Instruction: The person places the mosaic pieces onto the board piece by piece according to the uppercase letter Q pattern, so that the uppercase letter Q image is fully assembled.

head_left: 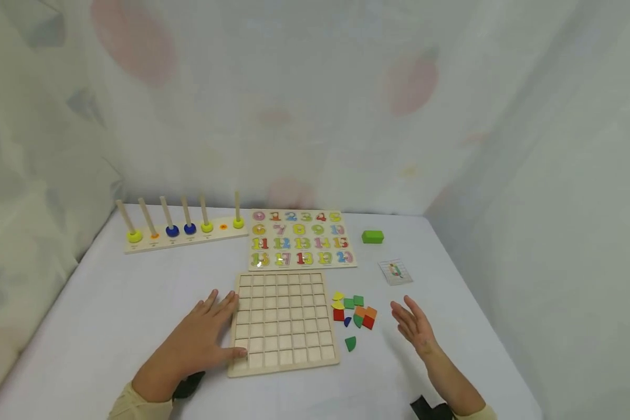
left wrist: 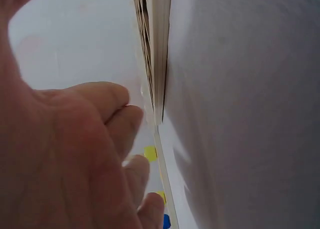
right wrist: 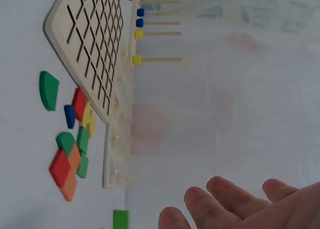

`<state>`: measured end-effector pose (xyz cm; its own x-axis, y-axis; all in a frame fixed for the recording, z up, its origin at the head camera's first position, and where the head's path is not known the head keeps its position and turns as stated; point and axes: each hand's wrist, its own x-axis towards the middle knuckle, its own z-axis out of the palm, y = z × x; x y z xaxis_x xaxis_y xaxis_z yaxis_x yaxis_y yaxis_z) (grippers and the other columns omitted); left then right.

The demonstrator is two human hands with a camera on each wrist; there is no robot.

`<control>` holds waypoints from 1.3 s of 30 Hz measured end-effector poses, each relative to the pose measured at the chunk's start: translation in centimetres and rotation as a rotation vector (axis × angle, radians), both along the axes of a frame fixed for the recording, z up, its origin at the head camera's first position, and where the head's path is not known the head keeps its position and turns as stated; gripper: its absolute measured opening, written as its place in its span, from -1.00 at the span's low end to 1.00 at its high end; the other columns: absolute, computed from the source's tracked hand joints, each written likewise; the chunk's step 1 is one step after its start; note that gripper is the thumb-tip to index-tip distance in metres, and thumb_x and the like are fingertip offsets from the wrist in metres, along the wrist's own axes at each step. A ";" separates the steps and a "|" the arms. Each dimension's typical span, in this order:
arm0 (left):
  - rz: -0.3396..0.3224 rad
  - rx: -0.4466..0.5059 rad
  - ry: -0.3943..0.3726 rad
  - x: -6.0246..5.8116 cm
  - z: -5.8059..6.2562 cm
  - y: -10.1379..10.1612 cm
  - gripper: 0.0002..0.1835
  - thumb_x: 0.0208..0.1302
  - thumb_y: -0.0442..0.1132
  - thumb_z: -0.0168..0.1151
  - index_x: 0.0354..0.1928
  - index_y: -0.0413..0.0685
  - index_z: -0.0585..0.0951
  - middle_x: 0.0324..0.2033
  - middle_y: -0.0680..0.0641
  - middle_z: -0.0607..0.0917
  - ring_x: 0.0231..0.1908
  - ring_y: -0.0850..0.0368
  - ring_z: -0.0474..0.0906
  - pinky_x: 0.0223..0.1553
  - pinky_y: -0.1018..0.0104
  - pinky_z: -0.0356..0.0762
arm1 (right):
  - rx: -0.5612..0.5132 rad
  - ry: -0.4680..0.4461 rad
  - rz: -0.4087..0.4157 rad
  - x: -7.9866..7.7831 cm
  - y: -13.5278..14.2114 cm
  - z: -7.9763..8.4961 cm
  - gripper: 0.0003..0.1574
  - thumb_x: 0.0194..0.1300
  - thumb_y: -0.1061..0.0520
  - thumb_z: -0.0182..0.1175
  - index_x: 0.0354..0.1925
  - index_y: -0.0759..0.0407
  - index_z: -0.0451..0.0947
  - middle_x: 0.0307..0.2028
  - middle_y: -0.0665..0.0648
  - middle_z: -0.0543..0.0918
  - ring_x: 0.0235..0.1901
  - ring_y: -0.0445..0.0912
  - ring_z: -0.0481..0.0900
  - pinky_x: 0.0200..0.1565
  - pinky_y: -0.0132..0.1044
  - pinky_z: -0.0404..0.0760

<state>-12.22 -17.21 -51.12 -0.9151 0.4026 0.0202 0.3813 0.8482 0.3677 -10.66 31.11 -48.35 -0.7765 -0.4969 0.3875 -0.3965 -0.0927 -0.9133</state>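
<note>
A square wooden grid board (head_left: 284,319) lies flat near the middle of the table. My left hand (head_left: 202,335) rests at its left edge, fingers straight, with the thumb reaching over the lower left corner. In the left wrist view the board's side (left wrist: 159,54) stands beside those fingers. My right hand (head_left: 416,326) hovers over the table to the right, fingers extended and holding nothing. Between the board and that hand lie several small flat pieces: red squares (head_left: 338,315), green squares (head_left: 358,300), orange squares (head_left: 371,312), yellow pieces (head_left: 338,305), a blue piece (head_left: 347,321) and a green quarter-circle (head_left: 350,343).
Behind the grid board lies a number puzzle board (head_left: 303,239). A peg stand (head_left: 186,233) with yellow and blue rings is at the back left. Towards the back right are a green block (head_left: 373,237) and a small picture card (head_left: 396,272). Patterned cloth (head_left: 315,116) surrounds the table.
</note>
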 end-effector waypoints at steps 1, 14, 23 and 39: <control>-0.001 -0.004 -0.022 0.0 -0.2 0.0 0.33 0.09 0.64 0.29 0.62 -0.26 0.29 0.59 -0.24 0.30 0.57 -0.48 0.05 0.48 -0.43 0.11 | 0.074 -0.029 -0.071 0.5 0.0 0.8 -0.29 0.76 -0.20 -0.18 0.70 -0.35 -0.08 0.60 -0.17 0.20 0.52 -0.29 0.18 0.36 -0.49 0.24; -0.021 -0.002 -0.085 0.1 -1.0 0.7 0.35 0.02 0.65 0.35 0.61 -0.25 0.33 0.60 -0.23 0.28 0.56 -0.51 0.05 0.44 -0.47 0.15 | 1.158 0.145 -0.404 -7.5 -8.0 0.8 -0.57 0.45 -0.01 0.42 0.24 -0.01 0.75 0.15 0.00 0.73 0.12 0.05 0.66 -0.04 -0.05 0.73; 0.006 -0.033 -0.111 0.5 -0.5 1.4 0.34 0.00 0.64 0.38 0.60 -0.24 0.35 0.60 -0.21 0.29 0.58 -0.48 0.02 0.46 -0.47 0.10 | 1.326 0.287 -0.460 -11.5 -9.1 -3.2 -0.78 0.34 -0.02 0.51 -0.06 -0.05 0.88 -0.14 -0.05 0.81 -0.20 -0.04 0.71 -0.33 -0.21 0.70; -0.004 -0.034 -0.099 0.3 -0.5 1.4 0.36 -0.02 0.61 0.41 0.60 -0.26 0.33 0.60 -0.26 0.28 0.55 -0.53 0.05 0.38 -0.53 0.20 | 1.268 0.103 -0.454 -7.3 -4.0 -1.7 -0.75 0.31 0.02 0.56 -0.04 -0.06 0.85 -0.14 -0.13 0.75 -0.23 -0.16 0.63 -0.21 -0.24 0.69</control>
<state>-11.93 -15.80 -51.61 -0.9104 0.4051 -0.0841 0.3477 0.8594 0.3750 -17.97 27.07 -50.06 -0.9619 -0.2622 -0.0772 -0.2379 0.9422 -0.2359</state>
